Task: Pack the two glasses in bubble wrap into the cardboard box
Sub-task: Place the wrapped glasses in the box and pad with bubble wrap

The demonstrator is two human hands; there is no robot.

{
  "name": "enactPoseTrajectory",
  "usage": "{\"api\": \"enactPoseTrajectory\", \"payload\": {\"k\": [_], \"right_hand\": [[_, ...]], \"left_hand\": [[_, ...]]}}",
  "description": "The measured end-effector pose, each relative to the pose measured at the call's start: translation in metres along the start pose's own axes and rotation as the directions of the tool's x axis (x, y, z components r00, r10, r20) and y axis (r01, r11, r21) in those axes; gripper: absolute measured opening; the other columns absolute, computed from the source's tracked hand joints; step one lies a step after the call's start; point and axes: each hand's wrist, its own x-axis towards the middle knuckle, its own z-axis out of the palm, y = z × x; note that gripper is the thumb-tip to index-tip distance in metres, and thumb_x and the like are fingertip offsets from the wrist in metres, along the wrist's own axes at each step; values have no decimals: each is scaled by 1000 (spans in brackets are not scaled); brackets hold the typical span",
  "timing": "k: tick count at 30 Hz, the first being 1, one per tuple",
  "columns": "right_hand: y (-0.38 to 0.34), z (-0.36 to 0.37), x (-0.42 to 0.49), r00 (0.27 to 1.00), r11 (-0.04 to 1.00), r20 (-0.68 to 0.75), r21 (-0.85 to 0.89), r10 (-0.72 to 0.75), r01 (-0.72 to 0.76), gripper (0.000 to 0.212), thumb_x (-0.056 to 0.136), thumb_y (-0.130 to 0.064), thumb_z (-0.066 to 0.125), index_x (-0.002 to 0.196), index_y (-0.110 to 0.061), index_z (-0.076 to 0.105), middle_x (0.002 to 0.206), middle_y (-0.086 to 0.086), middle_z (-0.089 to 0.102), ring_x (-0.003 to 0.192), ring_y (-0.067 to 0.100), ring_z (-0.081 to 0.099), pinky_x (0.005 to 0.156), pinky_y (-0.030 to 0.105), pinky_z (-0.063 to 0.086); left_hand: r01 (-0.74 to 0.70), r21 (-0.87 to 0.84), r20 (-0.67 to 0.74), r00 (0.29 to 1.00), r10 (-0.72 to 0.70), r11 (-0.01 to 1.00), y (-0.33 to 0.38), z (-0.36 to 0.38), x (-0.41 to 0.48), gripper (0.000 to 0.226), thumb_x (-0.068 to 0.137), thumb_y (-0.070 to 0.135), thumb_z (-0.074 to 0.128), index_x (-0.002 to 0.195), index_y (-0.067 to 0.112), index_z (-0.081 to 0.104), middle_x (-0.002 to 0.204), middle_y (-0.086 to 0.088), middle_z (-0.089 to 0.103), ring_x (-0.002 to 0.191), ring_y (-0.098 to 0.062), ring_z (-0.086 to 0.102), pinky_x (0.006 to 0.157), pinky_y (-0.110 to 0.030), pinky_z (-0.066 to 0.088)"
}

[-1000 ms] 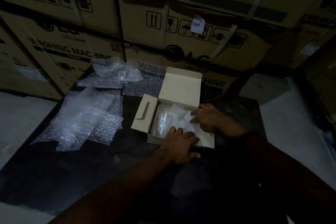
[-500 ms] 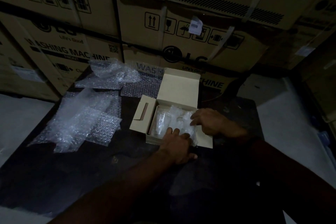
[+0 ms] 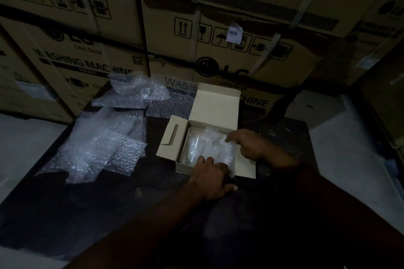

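Head cam, dim picture. Cardboard box (image 3: 183,167) sits mid-desk (image 3: 109,207) with its lid standing up at the far side and the left side flap folded out flat.

Wrapped glasses (image 3: 205,148) lie inside the box. 1 glass outline shows through the bubble wrap on the left side. I can't make out the 2nd under the wrap on the right.

Left hand (image 3: 211,178) is at the near wall of the box, fingers curled over the near end of the wrap, thumb out on the near side.

Right hand (image 3: 247,144) reaches in from the right, fingers bent down onto the wrap. I can't tell pinch from press.

Loose bubble wrap sheets (image 3: 98,148) are spread on the desk left of the box, apart from it.

Washing machine cartons (image 3: 218,35) are stacked behind the desk.
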Motion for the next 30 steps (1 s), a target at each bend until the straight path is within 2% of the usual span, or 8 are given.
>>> {"api": "enactPoseTrajectory", "payload": {"k": [3, 9, 15, 21, 23, 25, 27, 30], "right_hand": [[12, 4, -7, 996, 992, -84, 123, 29, -19, 60, 66, 16, 44, 115, -12, 65, 127, 3, 57, 120, 20, 52, 102, 26, 41], [11, 16, -4, 986, 974, 92, -168, -140, 154, 57, 78, 3, 46, 131, -15, 57, 143, 5, 47, 135, 20, 38, 111, 29, 24], [-6, 13, 10, 979, 923, 192, -359, -75, 141, 44, 92, -15, 44, 134, -24, 53, 147, -1, 41, 138, 17, 31, 115, 36, 10], [-11, 12, 17, 978, 910, 209, -405, 4, 83, 38, 96, -25, 43, 133, -25, 54, 147, 5, 39, 137, 26, 29, 116, 41, 9], [-13, 9, 16, 980, 925, 196, -371, -13, 87, 38, 95, -25, 47, 131, -28, 56, 151, 7, 31, 139, 28, 26, 116, 37, 13], [-11, 7, 13, 996, 963, 71, -262, -45, 63, 38, 90, -21, 53, 128, -25, 59, 150, 10, 31, 134, 30, 33, 111, 32, 25], [-7, 4, 9, 998, 986, -42, -159, -55, 48, 45, 81, -7, 55, 124, -18, 61, 140, 11, 41, 122, 30, 46, 102, 31, 38], [0, 4, -3, 999, 997, -44, -77, -32, 28, 55, 71, 7, 50, 121, -13, 61, 130, 5, 56, 120, 23, 50, 101, 25, 35]], "left_hand": [[53, -60, 0, 999, -53, 997, 1, 1, 0, 54, 86, 70, 39, 121, 33, 57, 125, 7, 59, 109, -24, 46, 94, -44, 27], [100, -166, 15, 995, -99, 981, 2, 2, 5, 50, 84, 67, 45, 119, 33, 59, 117, 5, 63, 110, -22, 45, 92, -42, 26], [66, -74, -208, 975, -80, 995, -7, 6, -6, 51, 86, 56, 51, 126, 25, 56, 133, 4, 52, 112, -24, 47, 93, -40, 28], [-18, 80, -9, 1000, 18, 997, -4, -2, -2, 58, 87, 68, 36, 121, 26, 57, 127, 4, 56, 111, -26, 42, 92, -46, 27], [19, 90, 17, 1000, -20, 996, 2, -4, 0, 63, 87, 70, 34, 122, 24, 57, 126, 1, 56, 112, -28, 41, 93, -47, 27], [87, 64, 12, 996, -88, 994, 8, -2, 1, 66, 86, 72, 33, 123, 22, 57, 127, -2, 54, 114, -31, 40, 95, -48, 27], [147, 15, -3, 989, -147, 989, 11, 2, 1, 66, 86, 72, 34, 123, 22, 57, 127, -2, 52, 115, -31, 40, 95, -49, 26], [152, 6, -22, 988, -152, 988, 11, 4, 0, 61, 86, 69, 37, 120, 24, 60, 124, -1, 55, 113, -30, 42, 94, -47, 26]]}}
